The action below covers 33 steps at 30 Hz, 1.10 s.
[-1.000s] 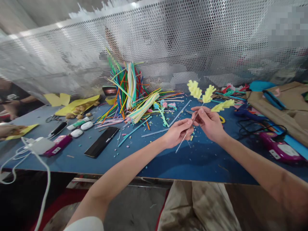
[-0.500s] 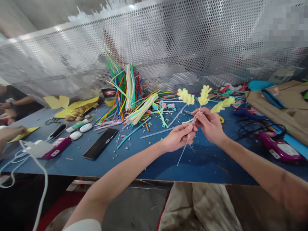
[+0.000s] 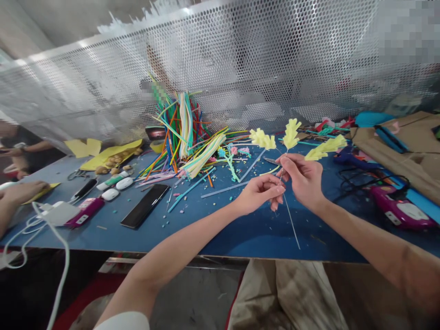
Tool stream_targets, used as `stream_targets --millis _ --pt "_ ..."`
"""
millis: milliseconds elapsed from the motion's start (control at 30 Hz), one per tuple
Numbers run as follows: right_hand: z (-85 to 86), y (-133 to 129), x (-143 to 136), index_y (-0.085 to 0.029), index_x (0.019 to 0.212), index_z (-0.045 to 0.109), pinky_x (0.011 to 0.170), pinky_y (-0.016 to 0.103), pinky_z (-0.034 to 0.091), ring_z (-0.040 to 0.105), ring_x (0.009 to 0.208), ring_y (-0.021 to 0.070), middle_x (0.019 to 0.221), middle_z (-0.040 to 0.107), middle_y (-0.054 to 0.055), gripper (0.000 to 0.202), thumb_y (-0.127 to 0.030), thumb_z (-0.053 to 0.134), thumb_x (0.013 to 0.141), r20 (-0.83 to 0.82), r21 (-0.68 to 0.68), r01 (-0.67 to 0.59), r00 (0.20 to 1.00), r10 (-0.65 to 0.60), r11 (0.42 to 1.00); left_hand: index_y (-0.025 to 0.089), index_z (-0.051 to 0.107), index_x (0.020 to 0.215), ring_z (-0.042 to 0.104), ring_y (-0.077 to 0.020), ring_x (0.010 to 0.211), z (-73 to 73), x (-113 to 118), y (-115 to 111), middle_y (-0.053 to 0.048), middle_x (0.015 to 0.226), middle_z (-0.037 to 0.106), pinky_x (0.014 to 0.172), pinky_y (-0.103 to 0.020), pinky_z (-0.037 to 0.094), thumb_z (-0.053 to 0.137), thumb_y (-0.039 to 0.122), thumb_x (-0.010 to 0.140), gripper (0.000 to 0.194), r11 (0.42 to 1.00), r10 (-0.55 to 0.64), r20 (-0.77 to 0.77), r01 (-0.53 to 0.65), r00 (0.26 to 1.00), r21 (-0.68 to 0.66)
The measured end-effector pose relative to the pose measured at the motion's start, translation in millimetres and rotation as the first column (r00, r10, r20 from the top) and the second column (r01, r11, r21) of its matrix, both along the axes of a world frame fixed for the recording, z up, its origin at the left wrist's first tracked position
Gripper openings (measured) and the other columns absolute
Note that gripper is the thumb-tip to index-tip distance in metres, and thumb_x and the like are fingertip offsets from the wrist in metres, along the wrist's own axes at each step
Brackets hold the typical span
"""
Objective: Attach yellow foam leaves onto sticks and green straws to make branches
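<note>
Above the blue table, my left hand and my right hand meet around the thin wire stem of a yellow leafy sprig. Three pale yellow pipe-cleaner leaves, a left leaf, a middle leaf and a right leaf, fan out over my hands. My right thumb and fingers pinch the stem just below the leaves. Lower down, my left thumb and fingers are closed on the stem. Its free end slants down to the right. Behind my hands, scissors lie partly hidden.
Colourful pipe cleaners are heaped at the back against the perforated metal screen. A black phone, white cables and a purple power strip lie left. Another purple strip and brown paper are right. A co-worker's hand rests far left.
The stem's lower end has swung from lower left to lower right. The side leaves have spread a little outward. Both hands stay on the stem.
</note>
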State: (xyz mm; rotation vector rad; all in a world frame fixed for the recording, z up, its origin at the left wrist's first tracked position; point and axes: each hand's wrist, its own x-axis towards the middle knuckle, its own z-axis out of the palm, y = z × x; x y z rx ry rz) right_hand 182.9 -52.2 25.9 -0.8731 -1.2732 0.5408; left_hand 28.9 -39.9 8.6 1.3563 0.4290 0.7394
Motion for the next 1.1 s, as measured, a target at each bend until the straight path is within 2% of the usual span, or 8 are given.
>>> stream_targets --millis 333,400,467,567,700,800,967,1100 --pt "14.3 -9.6 5.3 -0.021 0.086 0.075 0.053 0.029 0.052 0.063 0.054 0.0145 0.057 0.06 -0.001 0.023 -0.038 0.061 0.093 0.162 0.035 0.085 0.983 -0.089 0.996 0.013 0.061 0.103 0.069 -0.0158 0.051 6.1 -2.1 -4.2 -0.009 0.082 0.077 0.051 -0.025 0.058 0.075 0.042 0.082 0.039 0.997 -0.008 -0.003 0.008 1.0 -0.08" --pt "16.9 -6.4 7.9 -0.022 0.085 0.075 0.052 0.028 0.05 0.059 0.051 0.0128 0.058 0.061 -0.001 0.022 -0.039 0.063 0.092 0.078 0.006 0.002 0.997 -0.002 1.0 0.012 0.064 0.106 0.072 -0.0175 0.058 8.0 -3.5 -1.8 -0.013 0.09 0.077 0.057 -0.027 0.06 0.072 0.047 0.083 0.042 0.979 -0.097 0.054 0.105 0.994 -0.176" --pt "18.6 -2.7 9.7 -0.023 0.085 0.074 0.048 0.025 0.046 0.052 0.047 0.0099 0.06 0.063 -0.001 0.02 -0.039 0.065 0.091 -0.076 -0.047 -0.176 0.982 0.173 0.983 0.011 0.066 0.109 0.075 -0.0214 0.071 9.9 -5.6 0.6 -0.016 0.098 0.077 0.067 -0.031 0.061 0.068 0.053 0.084 0.049 0.921 -0.221 0.132 0.252 0.966 -0.296" --pt "19.4 -0.7 8.9 -0.021 0.084 0.072 0.044 0.022 0.041 0.049 0.047 0.0082 0.061 0.063 -0.001 0.019 -0.04 0.068 0.088 -0.283 -0.131 -0.425 0.882 0.377 0.896 0.014 0.066 0.119 0.076 -0.0229 0.081 9.3 -7.8 0.4 -0.017 0.107 0.075 0.075 -0.034 0.061 0.068 0.051 0.085 0.051 0.829 -0.356 0.2 0.407 0.913 -0.384" --pt "17.6 -5.8 3.4 -0.021 0.085 0.069 0.043 0.02 0.039 0.047 0.047 0.0084 0.058 0.059 -0.003 0.019 -0.04 0.07 0.086 -0.434 -0.188 -0.615 0.751 0.497 0.766 0.021 0.066 0.121 0.075 -0.0229 0.08 -0.8 -4.7 -7.1 -0.012 0.105 0.075 0.077 -0.038 0.059 0.073 0.048 0.082 0.047 0.834 -0.407 0.218 0.458 0.887 -0.308" --pt "15.0 -10.3 0.3 -0.019 0.082 0.069 0.042 0.02 0.035 0.041 0.043 0.0061 0.057 0.059 -0.003 0.018 -0.036 0.07 0.087 -0.465 -0.159 -0.709 0.668 0.581 0.687 0.017 0.072 0.101 0.071 -0.0186 0.073 -9.7 1.2 -12.2 -0.008 0.085 0.073 0.073 -0.033 0.056 0.075 0.051 0.079 0.041 0.872 -0.392 0.227 0.439 0.892 -0.217" --pt "14.5 -14.1 -0.9 -0.015 0.063 0.066 0.04 0.019 0.033 0.037 0.038 0.003 0.056 0.06 -0.001 0.031 -0.034 0.069 0.087 -0.423 -0.152 -0.706 0.679 0.601 0.691 0.014 0.072 0.078 0.063 -0.0139 0.073 -13.3 8.9 -13.8 -0.006 0.074 0.065 0.073 -0.028 0.049 0.077 0.05 0.077 0.036 0.916 -0.374 0.254 0.398 0.892 -0.05" --pt "16.6 -15.9 -1.8 -0.016 0.072 0.069 0.035 0.016 0.028 0.035 0.036 0.0025 0.053 0.059 -0.002 0.024 -0.034 0.069 0.087 -0.453 -0.213 -0.735 0.658 0.601 0.644 0.014 0.071 0.077 0.065 -0.0197 0.085 -13.1 11.3 -12.8 -0.01 0.082 0.068 0.084 -0.036 0.05 0.073 0.059 0.077 0.046 0.908 -0.413 0.151 0.419 0.898 -0.008"
